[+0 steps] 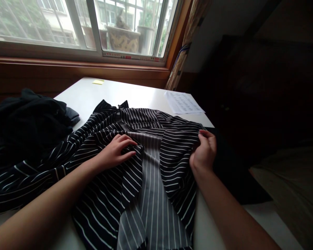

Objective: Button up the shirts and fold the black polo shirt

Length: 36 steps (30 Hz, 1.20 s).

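A black shirt with white stripes (143, 118) lies spread on the white table, its collar toward the window. Its front hangs apart, so the greyer inner side shows down the middle. My left hand (120, 149) rests on the left front panel with its fingers stretched out. At the shirt's right edge my right hand (205, 149) pinches the striped cloth between thumb and fingers. One sleeve trails off to the lower left, beneath my left forearm.
A heap of dark clothes (28, 121) sits at the left. Printed sheets (184, 103) lie at the table's (135, 95) far right corner, and a yellow sticky note (98, 82) near its back edge. Behind are a window (130, 31) and a curtain (182, 52). Dark cloth (232, 173) hangs at the right.
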### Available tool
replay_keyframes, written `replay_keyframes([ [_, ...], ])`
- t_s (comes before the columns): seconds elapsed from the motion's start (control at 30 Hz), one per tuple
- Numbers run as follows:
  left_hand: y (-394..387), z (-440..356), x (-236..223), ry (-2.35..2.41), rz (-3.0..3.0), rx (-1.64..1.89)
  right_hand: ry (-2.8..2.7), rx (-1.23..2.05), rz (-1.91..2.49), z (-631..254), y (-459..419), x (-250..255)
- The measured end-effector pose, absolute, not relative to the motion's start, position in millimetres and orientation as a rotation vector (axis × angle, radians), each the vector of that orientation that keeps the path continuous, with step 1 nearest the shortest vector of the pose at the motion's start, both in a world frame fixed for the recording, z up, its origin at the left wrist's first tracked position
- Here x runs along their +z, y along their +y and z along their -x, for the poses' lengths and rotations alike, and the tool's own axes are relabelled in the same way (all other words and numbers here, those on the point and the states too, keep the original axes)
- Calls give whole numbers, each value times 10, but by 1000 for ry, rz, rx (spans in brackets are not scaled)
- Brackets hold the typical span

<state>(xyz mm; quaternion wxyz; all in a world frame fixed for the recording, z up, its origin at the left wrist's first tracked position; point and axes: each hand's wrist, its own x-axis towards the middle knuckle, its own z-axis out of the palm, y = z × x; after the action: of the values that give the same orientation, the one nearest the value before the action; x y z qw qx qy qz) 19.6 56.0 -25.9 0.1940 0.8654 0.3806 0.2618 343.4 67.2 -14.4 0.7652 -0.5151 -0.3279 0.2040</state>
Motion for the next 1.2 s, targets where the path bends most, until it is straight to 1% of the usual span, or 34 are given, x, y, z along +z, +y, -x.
replay_keyframes([
  [0.1,528,-232,-284,960,-2594,651,-858,547,1177,-3408,677,-216],
  [0.17,514,-252,-292,916,-2667,605,-1054,647,1247,-3374,664,-271],
  [0.23,495,-269,-278,881,-2722,574,-1313,674,1349,-3333,630,-313],
  [0.33,426,-313,-208,775,-2756,577,-1686,520,1506,-3271,548,-343],
  [0.43,286,-406,-104,626,-2740,617,-1908,352,1645,-3229,488,-340],
  [0.57,67,-574,27,421,-2748,670,-2012,368,1670,-3214,493,-277],
  [0.73,-61,-663,114,260,-2745,824,-1761,418,1420,-3193,398,-31],
  [0.8,-62,-647,115,243,-2674,896,-1642,515,1249,-3169,297,90],
  [0.87,-45,-615,100,275,-2565,972,-1602,681,1061,-3137,198,185],
  [0.97,13,-556,55,413,-2400,1084,-1654,1019,816,-3084,114,251],
  [1.07,108,-498,-16,649,-2354,1197,-1745,1354,670,-3023,98,243],
  [1.13,176,-466,-71,831,-2371,1235,-1897,1455,629,-2975,90,224],
  [1.2,234,-442,-123,986,-2414,1166,-2099,1467,616,-2921,64,205],
])
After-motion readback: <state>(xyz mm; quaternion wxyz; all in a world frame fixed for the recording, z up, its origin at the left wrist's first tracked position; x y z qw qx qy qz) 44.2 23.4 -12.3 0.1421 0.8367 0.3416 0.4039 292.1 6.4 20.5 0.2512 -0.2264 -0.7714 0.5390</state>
